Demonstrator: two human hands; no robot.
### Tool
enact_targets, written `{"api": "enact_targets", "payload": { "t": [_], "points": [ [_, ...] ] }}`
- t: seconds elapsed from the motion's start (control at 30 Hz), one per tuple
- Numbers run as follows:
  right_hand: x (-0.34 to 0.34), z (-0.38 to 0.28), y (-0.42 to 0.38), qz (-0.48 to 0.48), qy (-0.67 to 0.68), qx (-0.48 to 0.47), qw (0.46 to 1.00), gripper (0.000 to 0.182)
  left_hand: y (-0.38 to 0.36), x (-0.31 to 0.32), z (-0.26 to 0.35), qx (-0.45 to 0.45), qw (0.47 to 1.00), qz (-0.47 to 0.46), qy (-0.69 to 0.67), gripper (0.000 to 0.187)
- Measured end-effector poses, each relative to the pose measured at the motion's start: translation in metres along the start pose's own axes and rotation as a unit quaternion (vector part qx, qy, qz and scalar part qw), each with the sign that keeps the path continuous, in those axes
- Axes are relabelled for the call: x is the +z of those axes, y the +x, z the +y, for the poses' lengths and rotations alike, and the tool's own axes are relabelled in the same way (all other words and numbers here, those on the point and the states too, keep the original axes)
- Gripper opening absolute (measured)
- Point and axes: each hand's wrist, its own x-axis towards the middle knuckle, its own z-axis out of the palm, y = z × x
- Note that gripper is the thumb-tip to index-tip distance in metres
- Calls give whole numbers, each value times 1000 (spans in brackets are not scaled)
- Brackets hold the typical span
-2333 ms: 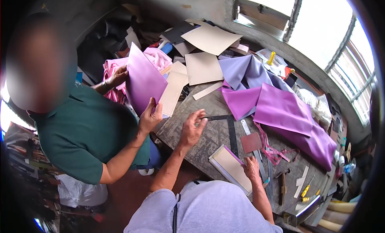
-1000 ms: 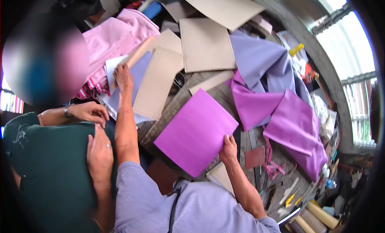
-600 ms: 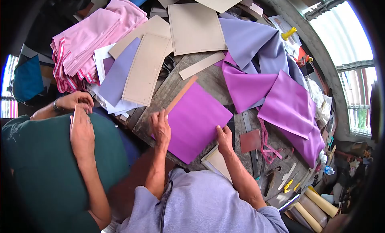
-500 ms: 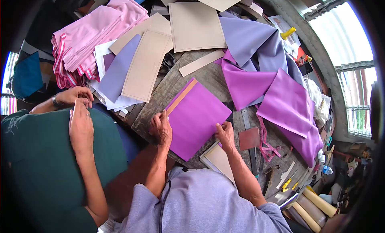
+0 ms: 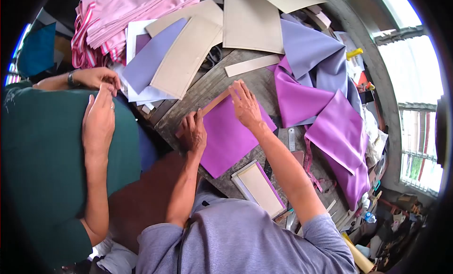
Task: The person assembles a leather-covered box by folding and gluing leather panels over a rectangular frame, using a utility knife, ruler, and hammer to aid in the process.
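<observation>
A purple sheet of leather-like material (image 5: 229, 144) lies on the wooden table in front of me, with a narrow tan strip (image 5: 215, 104) along its far left edge. My left hand (image 5: 192, 131) grips the sheet's left corner with bent fingers, its fingertips at the strip's near end. Over the sheet's far corner reaches my right hand (image 5: 246, 106), open, fingers stretched out and fingertips on the strip's far end. Part of the sheet is hidden under the right hand and forearm. Close to my body is a small stack of beige and purple-edged pieces (image 5: 259, 186).
Beige pattern pieces (image 5: 252, 21) and folded pink cloth (image 5: 137, 19) lie at the back. Purple material (image 5: 337, 132) and grey-violet material (image 5: 314, 47) drape on the right, near a metal ruler (image 5: 291, 138). Another person in a green shirt (image 5: 52, 170) sits at my left, hands together.
My right hand has left the sheet's near right edge and moved up to the strip's far end. My left hand stays at the left corner. The view has shifted slightly.
</observation>
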Motion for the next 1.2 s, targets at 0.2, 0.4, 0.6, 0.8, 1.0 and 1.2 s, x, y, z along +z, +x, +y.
{"api": "enact_targets", "payload": {
  "t": [0.2,0.4,0.6,0.8,1.0,1.2],
  "points": [
    [24,7,-8,-4,-7,-7,1000,53,-10,0,-17,-20,999,23,-38,44],
    [0,11,-28,55,50,-3,997,53,-54,-52,-57,-103,992,7,-74,57],
    [-87,8,-230,-92,167,206,960,33,-120,-86,-12,-61,957,-71,-276,35],
    [-73,-40,-406,-144,36,331,932,62,-188,-78,88,112,815,-385,-418,30],
    [-90,-25,-406,-120,209,363,900,42,-216,-87,125,32,745,-551,-374,34],
    [-236,-88,-339,-52,272,165,947,19,-229,-87,80,-291,283,-563,-720,56]
  ]
}}
